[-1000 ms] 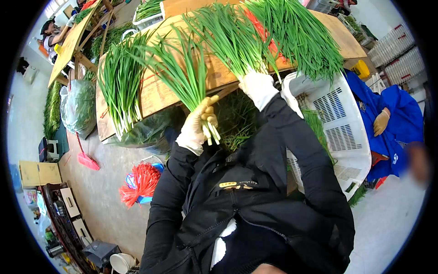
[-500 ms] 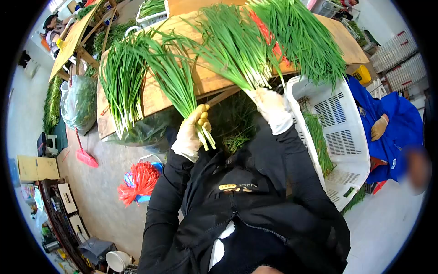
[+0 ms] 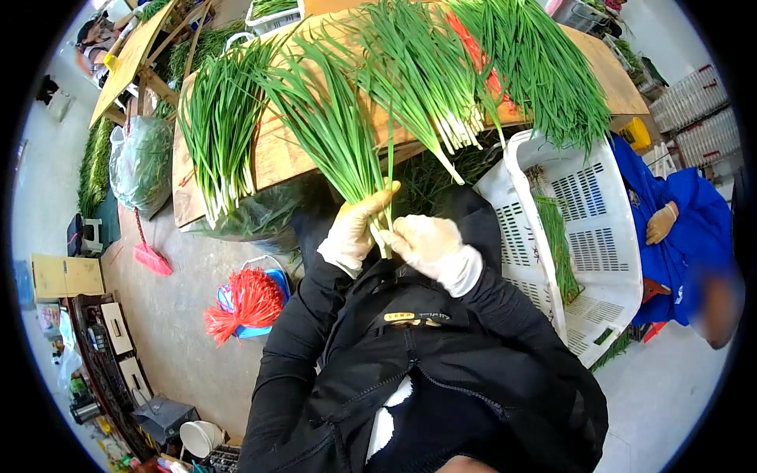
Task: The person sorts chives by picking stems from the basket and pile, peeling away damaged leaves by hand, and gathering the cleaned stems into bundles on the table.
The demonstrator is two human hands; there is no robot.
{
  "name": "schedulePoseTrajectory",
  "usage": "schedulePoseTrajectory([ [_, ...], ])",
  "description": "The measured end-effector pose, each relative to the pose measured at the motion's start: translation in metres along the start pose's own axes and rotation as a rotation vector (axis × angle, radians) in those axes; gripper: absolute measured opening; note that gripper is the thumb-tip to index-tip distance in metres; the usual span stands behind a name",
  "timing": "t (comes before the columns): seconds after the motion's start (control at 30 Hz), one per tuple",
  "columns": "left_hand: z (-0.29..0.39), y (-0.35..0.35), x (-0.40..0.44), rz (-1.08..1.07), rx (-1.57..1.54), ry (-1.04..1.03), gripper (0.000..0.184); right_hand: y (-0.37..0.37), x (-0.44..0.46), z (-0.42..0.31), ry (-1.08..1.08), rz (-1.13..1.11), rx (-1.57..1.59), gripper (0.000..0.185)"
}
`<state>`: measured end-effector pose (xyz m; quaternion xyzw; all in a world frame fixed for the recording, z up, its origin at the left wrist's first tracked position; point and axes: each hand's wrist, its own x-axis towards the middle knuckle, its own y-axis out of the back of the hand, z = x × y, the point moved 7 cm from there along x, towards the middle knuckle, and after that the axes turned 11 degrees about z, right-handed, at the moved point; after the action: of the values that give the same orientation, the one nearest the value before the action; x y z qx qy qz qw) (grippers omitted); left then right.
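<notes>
My left hand (image 3: 355,230), in a pale glove, is closed round the lower stems of a bunch of garlic chives (image 3: 335,134), whose green leaves fan out over the table edge. My right hand (image 3: 430,243), gloved too, pinches a chive stalk (image 3: 390,162) against the bunch's right side, close to the white stem ends; its fingertips partly hide the ends. On the wooden table (image 3: 276,162), a separate chive bunch (image 3: 223,118) lies to the left. A loose chive pile (image 3: 426,83) lies right of the held bunch, and a larger heap (image 3: 544,79) lies beyond a red strip (image 3: 479,59).
A white plastic crate (image 3: 512,240) with chives inside stands at my right. Beside it sits a person in blue (image 3: 694,209) with a gloved hand (image 3: 661,223). Left on the floor are red ties (image 3: 248,303) on a blue bucket, a pink broom (image 3: 151,258) and a stuffed plastic bag (image 3: 142,169).
My right hand has left the loose pile and come across to the stem ends of the held bunch, bringing a stalk. My left hand has shifted slightly right and up with the bunch.
</notes>
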<state>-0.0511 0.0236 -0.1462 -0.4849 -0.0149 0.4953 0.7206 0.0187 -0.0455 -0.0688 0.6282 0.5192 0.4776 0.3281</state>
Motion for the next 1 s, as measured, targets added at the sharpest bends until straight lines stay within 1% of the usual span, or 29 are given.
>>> schedulePoseTrajectory([
  [0.07,-0.003,0.012,-0.002,0.017,0.090,0.066,0.027,0.023,0.022,0.015,0.044,0.143,0.073,0.038],
  [0.1,-0.002,0.015,-0.003,0.020,0.123,0.014,0.028,0.037,0.037,0.028,-0.034,0.213,0.106,0.031],
  [0.13,-0.002,0.014,-0.006,0.023,0.118,0.014,0.028,0.047,0.050,0.028,0.065,0.404,0.222,0.022],
  [0.17,0.000,0.010,-0.009,0.024,0.142,-0.014,0.029,0.042,0.067,0.031,0.082,0.324,0.167,0.027],
  [0.2,0.001,0.008,-0.012,0.025,0.166,-0.042,0.030,0.035,0.082,0.031,0.089,0.230,0.071,0.028],
  [0.23,-0.001,0.008,-0.013,0.014,0.237,-0.060,0.033,0.016,0.096,0.032,0.100,0.041,-0.043,0.025],
  [0.27,-0.001,0.008,-0.016,-0.004,0.229,-0.046,0.033,-0.007,0.107,0.035,0.113,-0.144,-0.158,0.022],
  [0.33,0.001,0.007,-0.020,-0.002,0.298,-0.081,0.033,-0.038,0.123,0.049,0.118,-0.284,-0.338,0.015],
  [0.37,0.002,0.007,-0.023,0.008,0.274,-0.077,0.032,-0.048,0.137,0.072,0.003,-0.240,-0.327,0.012],
  [0.4,0.004,0.010,-0.024,0.006,0.276,-0.082,0.032,-0.013,0.147,0.077,-0.103,-0.080,-0.324,0.015],
  [0.43,0.003,0.015,-0.024,0.010,0.243,-0.052,0.032,0.041,0.143,0.074,-0.025,0.270,-0.083,0.018],
  [0.47,0.002,0.020,-0.024,0.016,0.208,-0.018,0.033,0.072,0.141,0.093,-0.071,0.409,0.099,0.019],
  [0.5,0.001,0.022,-0.026,0.053,0.147,0.011,0.035,0.102,0.131,0.105,-0.022,0.544,0.405,0.019],
  [0.53,0.002,0.017,-0.027,-0.029,0.016,0.034,0.037,0.136,0.109,0.098,-0.216,0.638,0.811,0.012],
  [0.57,0.002,0.020,-0.025,-0.011,-0.025,0.047,0.036,0.159,0.088,0.094,-0.246,0.645,0.813,0.010],
  [0.6,0.002,0.021,-0.023,0.005,-0.064,0.057,0.036,0.160,0.069,0.110,-0.311,0.614,0.680,0.008],
  [0.67,0.004,0.015,-0.019,-0.083,-0.041,0.050,0.036,0.106,0.040,0.127,-0.353,0.176,1.046,0.019],
  [0.7,0.006,0.012,-0.019,-0.075,-0.071,0.072,0.037,0.080,0.021,0.131,-0.340,-0.116,0.634,0.029],
  [0.73,0.007,0.010,-0.021,-0.062,-0.099,0.098,0.039,0.056,-0.002,0.135,-0.201,-0.408,0.218,0.042],
  [0.77,0.005,0.013,-0.018,-0.065,-0.109,0.122,0.040,0.036,-0.013,0.151,-0.077,-0.442,-0.144,0.054],
  [0.8,0.005,0.011,-0.015,-0.073,-0.120,0.143,0.042,0.033,-0.009,0.152,-0.223,-0.359,-0.084,0.057],
  [0.83,0.004,0.005,-0.014,-0.117,-0.179,0.185,0.041,0.027,-0.001,0.146,-0.284,-0.272,0.060,0.050],
  [0.87,0.006,-0.005,-0.016,-0.154,-0.246,0.231,0.033,0.021,0.007,0.144,-0.341,-0.182,0.204,0.045],
  [0.93,0.015,-0.025,-0.023,-0.361,-0.300,0.150,0.025,-0.030,0.008,0.160,-0.567,-0.250,0.776,0.032],
  [0.97,0.014,-0.030,-0.025,-0.364,-0.293,0.150,0.025,-0.025,0.012,0.152,-0.606,-0.164,0.969,0.025],
  [1.0,0.014,-0.029,-0.022,-0.262,-0.251,0.109,0.024,-0.013,0.014,0.140,-0.653,-0.073,1.213,0.033],
])
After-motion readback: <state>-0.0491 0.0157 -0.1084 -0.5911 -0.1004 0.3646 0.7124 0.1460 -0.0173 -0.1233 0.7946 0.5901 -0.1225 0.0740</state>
